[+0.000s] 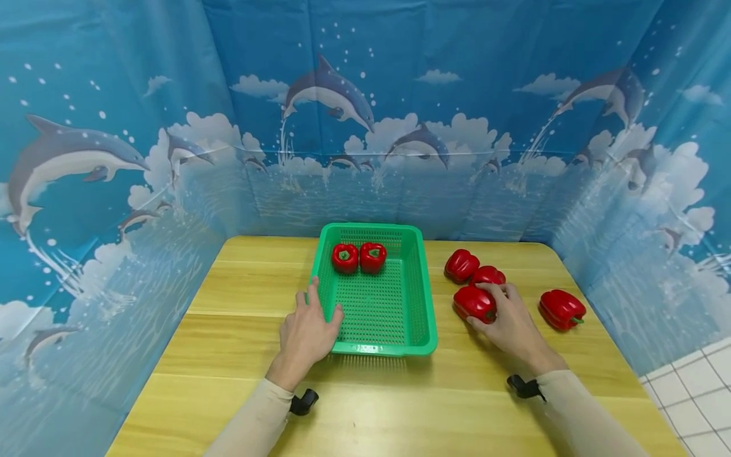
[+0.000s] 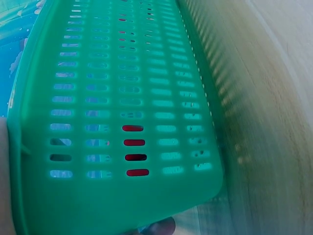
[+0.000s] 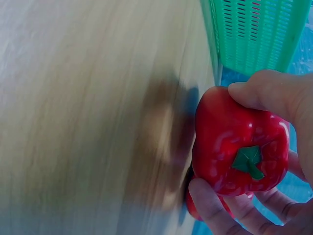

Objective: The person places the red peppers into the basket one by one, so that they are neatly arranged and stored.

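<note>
My right hand [image 1: 514, 327] grips a red bell pepper [image 1: 473, 303], thumb on one side and fingers on the other. Its green stem [image 3: 248, 161] faces the right wrist camera. Right behind it sits another red bell pepper [image 1: 488, 275], with one more bell pepper [image 1: 461, 265] further back. At the left wall of a green plastic basket [image 1: 428, 304] is my left hand [image 1: 308, 330], thumb over the rim and fingers outside, holding it. Two bell peppers, one left [image 1: 345, 259] and one right [image 1: 373, 258], stand side by side at the basket's back, stems up.
A separate red bell pepper [image 1: 562, 310] lies near the right edge of the wooden table [image 1: 354, 412]. A blue dolphin-print curtain [image 1: 365, 190] encloses the table's back and sides. White tiles [image 1: 697, 393] show at lower right.
</note>
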`<state>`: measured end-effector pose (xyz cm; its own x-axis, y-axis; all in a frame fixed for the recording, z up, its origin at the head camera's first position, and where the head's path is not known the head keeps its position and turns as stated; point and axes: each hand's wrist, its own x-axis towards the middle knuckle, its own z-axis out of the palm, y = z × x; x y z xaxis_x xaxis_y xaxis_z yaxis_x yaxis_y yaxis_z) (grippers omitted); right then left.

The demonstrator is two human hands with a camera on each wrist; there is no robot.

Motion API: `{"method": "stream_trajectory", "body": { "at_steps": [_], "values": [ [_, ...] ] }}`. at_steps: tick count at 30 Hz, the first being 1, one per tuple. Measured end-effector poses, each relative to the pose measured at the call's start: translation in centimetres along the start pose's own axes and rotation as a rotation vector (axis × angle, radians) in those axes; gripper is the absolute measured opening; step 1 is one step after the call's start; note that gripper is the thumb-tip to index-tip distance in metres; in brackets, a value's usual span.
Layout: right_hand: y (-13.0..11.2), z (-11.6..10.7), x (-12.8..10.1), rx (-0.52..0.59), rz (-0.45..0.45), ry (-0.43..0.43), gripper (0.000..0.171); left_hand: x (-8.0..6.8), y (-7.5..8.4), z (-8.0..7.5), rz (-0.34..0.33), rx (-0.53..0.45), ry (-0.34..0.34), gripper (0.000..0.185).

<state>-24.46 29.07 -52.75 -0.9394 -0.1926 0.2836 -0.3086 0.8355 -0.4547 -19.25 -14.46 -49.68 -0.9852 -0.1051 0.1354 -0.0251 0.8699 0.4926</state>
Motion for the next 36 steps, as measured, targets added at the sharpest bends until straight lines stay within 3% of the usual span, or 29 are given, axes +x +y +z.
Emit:
{"method": "stream_trajectory", "body": {
  "at_steps": [20, 36],
  "values": [
    [-3.2, -1.1, 0.5, 0.022, -0.089, 0.099, 0.084, -0.1, 0.2, -0.2, -0.006, -0.019, -0.003, 0.094],
    [-5.6, -1.9, 1.5, 0.033, -0.135, 0.187, 0.077, -0.3, 0.1, 0.0, -0.009, -0.015, 0.006, 0.093]
  ]
}}
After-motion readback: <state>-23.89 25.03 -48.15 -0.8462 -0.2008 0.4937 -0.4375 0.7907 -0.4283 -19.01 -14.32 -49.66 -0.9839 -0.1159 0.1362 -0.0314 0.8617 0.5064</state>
